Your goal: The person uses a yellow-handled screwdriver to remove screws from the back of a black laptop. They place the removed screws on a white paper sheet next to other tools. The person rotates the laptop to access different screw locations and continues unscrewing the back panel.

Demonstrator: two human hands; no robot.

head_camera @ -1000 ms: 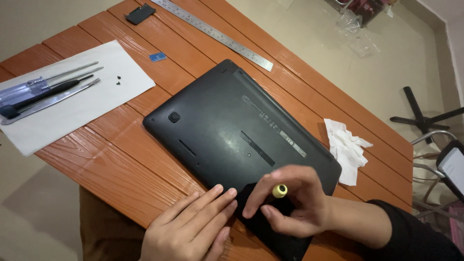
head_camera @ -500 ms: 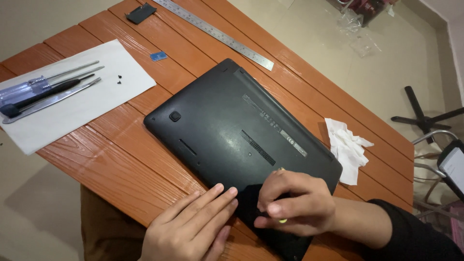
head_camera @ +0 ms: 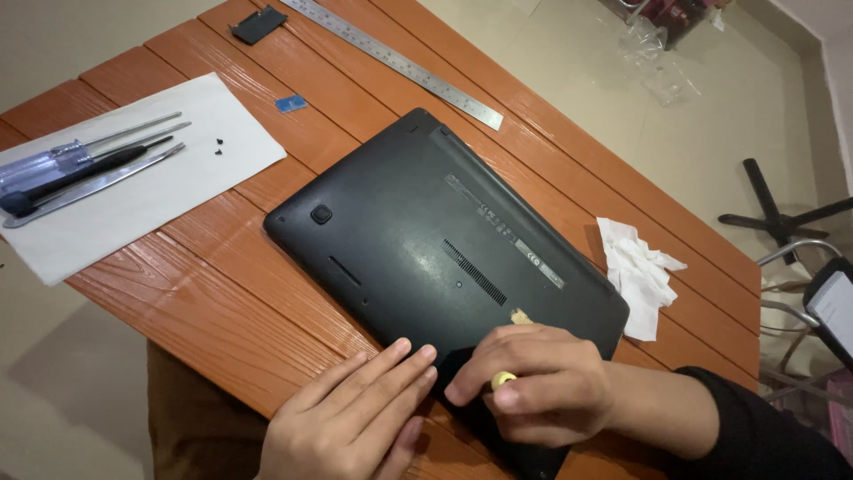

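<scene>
A black laptop (head_camera: 426,240) lies bottom up across the orange wooden table (head_camera: 204,293). My left hand (head_camera: 346,418) rests flat at the laptop's near edge with its fingers stretched out, holding nothing. Close to the laptop's near right corner, my right hand (head_camera: 542,382) is curled over a small tool with a yellow end (head_camera: 503,380). That yellow end shows between my fingers, while the tip is hidden under the hand. The two hands almost touch.
A white paper sheet (head_camera: 133,187) at the left carries several long tools (head_camera: 80,169) and two tiny dark screws (head_camera: 216,147). A steel ruler (head_camera: 400,62), a blue chip (head_camera: 290,104) and a black piece (head_camera: 259,24) lie behind. A crumpled tissue (head_camera: 638,271) sits right of the laptop.
My right hand has turned and dropped lower over the laptop's corner, so the yellow end now sits lower between my fingers. The left hand and the laptop have stayed put.
</scene>
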